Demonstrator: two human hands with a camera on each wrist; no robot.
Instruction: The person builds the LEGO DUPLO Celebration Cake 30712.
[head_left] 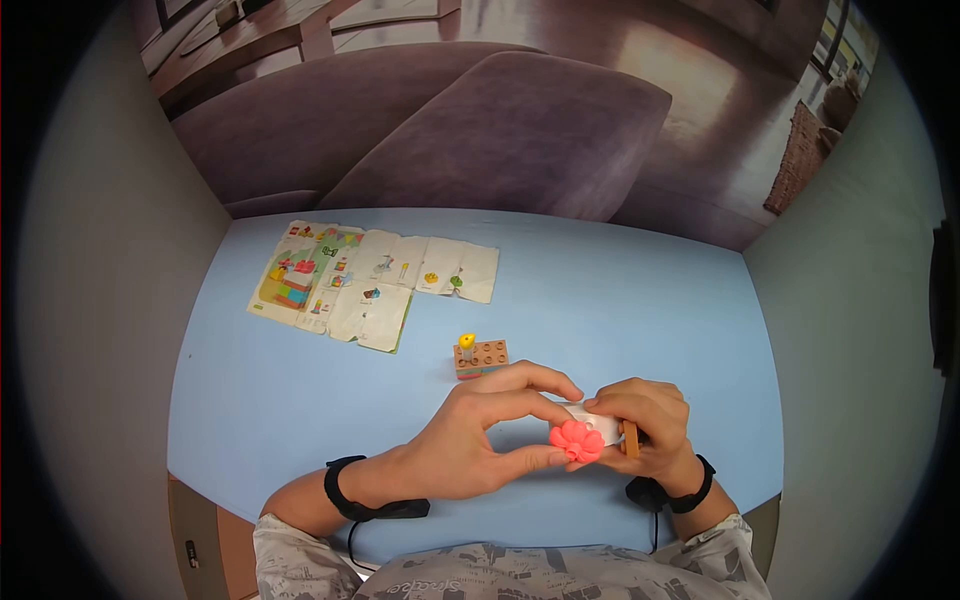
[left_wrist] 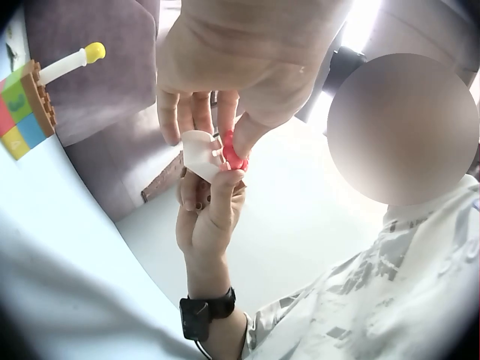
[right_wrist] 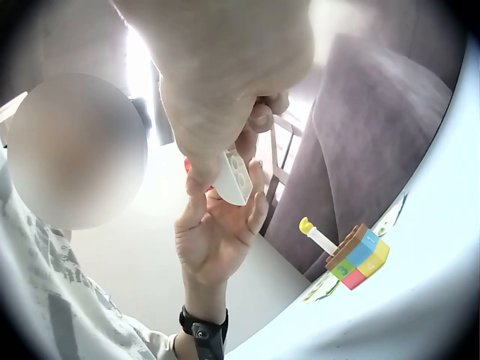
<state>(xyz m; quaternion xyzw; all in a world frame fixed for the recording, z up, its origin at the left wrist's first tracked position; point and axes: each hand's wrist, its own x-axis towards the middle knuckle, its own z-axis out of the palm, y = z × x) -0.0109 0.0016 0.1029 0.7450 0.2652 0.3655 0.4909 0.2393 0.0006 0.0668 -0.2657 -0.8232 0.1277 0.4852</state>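
Note:
Thumb and fingers of the left hand (head_left: 450, 445) pinch a pink flower-shaped piece (head_left: 576, 443), which is red in the left wrist view (left_wrist: 233, 156). The flower lies against a curved white piece (head_left: 604, 424), whose underside shows round hollows in the right wrist view (right_wrist: 235, 180). The right hand (head_left: 650, 420) grips the white piece from the other side, and a brown piece (head_left: 631, 440) sits at its palm, partly hidden. Beyond the hands stands a brown-topped block stack (head_left: 482, 358) with colored lower blocks, bearing a white candle with a yellow flame (head_left: 467, 342).
An unfolded, creased instruction sheet (head_left: 370, 285) lies at the back left of the blue table (head_left: 620, 290). Grey side walls rise at both sides. A backdrop showing a sofa (head_left: 500, 140) stands behind the table.

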